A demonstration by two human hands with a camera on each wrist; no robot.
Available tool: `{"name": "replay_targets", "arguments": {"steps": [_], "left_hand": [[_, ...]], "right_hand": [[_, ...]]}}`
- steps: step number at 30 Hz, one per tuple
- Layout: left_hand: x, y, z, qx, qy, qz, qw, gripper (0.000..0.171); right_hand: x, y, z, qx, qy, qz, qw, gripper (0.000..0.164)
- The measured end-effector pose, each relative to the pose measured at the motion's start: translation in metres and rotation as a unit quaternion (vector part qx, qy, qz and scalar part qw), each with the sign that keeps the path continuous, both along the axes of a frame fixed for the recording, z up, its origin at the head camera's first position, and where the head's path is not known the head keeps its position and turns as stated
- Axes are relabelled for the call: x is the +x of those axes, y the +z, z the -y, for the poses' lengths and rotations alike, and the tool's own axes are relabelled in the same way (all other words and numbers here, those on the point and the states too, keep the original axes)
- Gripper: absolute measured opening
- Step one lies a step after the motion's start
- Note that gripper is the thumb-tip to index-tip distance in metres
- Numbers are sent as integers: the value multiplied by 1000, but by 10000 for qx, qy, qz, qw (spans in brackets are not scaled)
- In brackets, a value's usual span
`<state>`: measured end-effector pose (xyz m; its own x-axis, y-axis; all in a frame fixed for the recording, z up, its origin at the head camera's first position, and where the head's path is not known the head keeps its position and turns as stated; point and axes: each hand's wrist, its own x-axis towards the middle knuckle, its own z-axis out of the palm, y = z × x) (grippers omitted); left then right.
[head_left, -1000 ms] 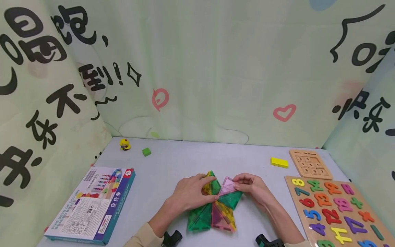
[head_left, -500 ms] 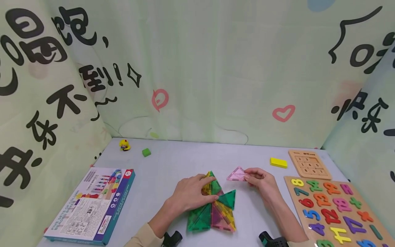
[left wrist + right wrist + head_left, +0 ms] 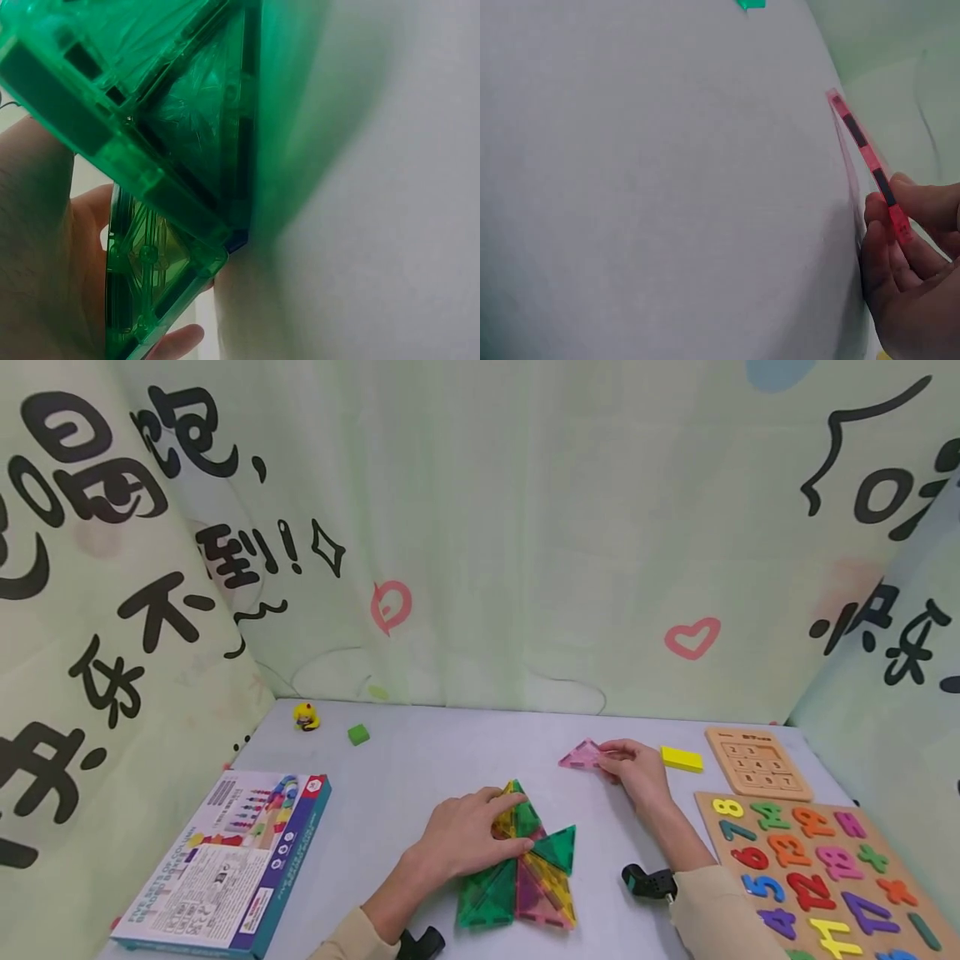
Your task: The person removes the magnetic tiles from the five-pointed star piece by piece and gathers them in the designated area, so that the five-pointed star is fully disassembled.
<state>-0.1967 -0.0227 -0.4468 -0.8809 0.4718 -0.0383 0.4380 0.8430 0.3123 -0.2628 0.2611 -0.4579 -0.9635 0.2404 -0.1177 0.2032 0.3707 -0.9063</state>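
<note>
Nearest lie the cuffs of two beige sleeves (image 3: 360,939), each with a black device (image 3: 422,945) at the wrist. Just ahead, on the white tabletop (image 3: 420,752), stands the tile cluster (image 3: 528,885), made of translucent green, pink and yellow triangles. The person's left hand (image 3: 461,831) grips it from its left side, thumb and fingers spread around the upper part. Left of the tile cluster, well apart, lies a printed box (image 3: 225,860); well to its right, a wooden number board (image 3: 814,840) carries coloured numerals and signs.

Beyond the tile cluster and a little to its right, apart from it, the right hand (image 3: 637,772) pinches a pink triangular tile (image 3: 581,755) between thumb and fingers. Whether that tile touches the tabletop is hard to tell. Farther right of the cluster are a yellow block (image 3: 681,759) and a small wooden number puzzle (image 3: 768,750). Beyond the cluster to the left sit a green block (image 3: 358,734) and a yellow figurine (image 3: 306,717). A pale green curtain (image 3: 525,568) hangs farthest back.
</note>
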Motion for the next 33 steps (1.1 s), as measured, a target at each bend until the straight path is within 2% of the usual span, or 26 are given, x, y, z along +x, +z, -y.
{"name": "replay_targets", "arguments": {"steps": [4, 8, 15, 20, 22, 24, 27, 30, 33], "left_hand": [[0, 0, -2, 51, -7, 1, 10000, 68], [0, 0, -4, 47, -14, 35, 10000, 68], [0, 1, -5, 34, 18, 48, 10000, 68], [1, 0, -2, 39, 23, 45, 10000, 68], [1, 0, 0, 26, 23, 52, 10000, 67], [2, 0, 0, 55, 32, 89, 9999, 67], [2, 0, -1, 100, 89, 147, 9998, 67], [1, 0, -1, 116, 134, 162, 9997, 67], [1, 0, -2, 102, 127, 165, 9997, 67]], "right_hand": [[-5, -1, -1, 1105, 205, -385, 9929, 30], [-6, -1, -2, 1840, 353, -648, 9801, 31], [-7, -2, -1, 2296, 453, -548, 9707, 31], [9, 6, 9, 2491, 599, -669, 9643, 30], [19, 12, 15, 2547, 877, -740, 9602, 29], [31, 18, 20, 2542, 1321, -729, 9553, 28], [46, 23, 25, 2371, 2253, -594, 9431, 27], [58, 22, 26, 2001, 3019, -295, 9316, 27], [65, 16, 26, 1625, 3375, -79, 9272, 24]]}}
